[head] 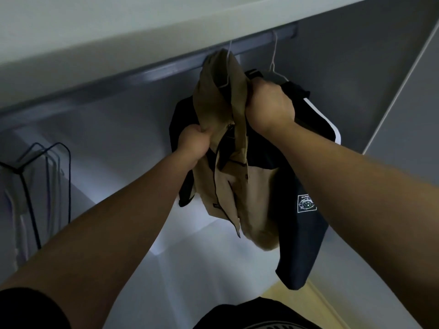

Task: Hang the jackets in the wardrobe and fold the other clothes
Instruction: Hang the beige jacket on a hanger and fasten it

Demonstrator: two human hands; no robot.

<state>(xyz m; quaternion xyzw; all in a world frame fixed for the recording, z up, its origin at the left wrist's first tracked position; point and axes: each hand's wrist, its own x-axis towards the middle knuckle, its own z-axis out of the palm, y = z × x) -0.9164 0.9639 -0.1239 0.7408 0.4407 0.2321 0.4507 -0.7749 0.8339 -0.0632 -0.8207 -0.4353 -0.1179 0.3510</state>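
Black shirt point(249, 314) at the bottom edge is the closest thing, then two bare forearms reach up into the wardrobe. The tan-and-black jacket point(237, 186) is up on a white wire hanger point(228, 67) right under the rail point(166, 70). The left grip point(193, 144) is fisted tight on the front edge just below the collar, and the right grip point(268, 103) is clamped on bunched fabric at the other shoulder. The hook looks like it reaches the rail, but it's blurry up there, so honestly I can't tell if it's properly seated. Right behind it and a bit to the right, a navy jacket point(301, 233) with a white patch hangs on its own hanger point(274, 58), so I'd guess one is done and this is the second going up. Tips for this step imo: make sure the hook is fully over the rail before letting go. Then pull both fronts down evenly so the shoulders sit square on the wire instead of bunched, and straighten the collar. Wire hangers are slippery, so a lopsided tug could slide a shoulder off. I'd also nudge it left so it's not crammed against the navy one. A black wire rack point(31, 186) with spare hangers sits well off to the left.
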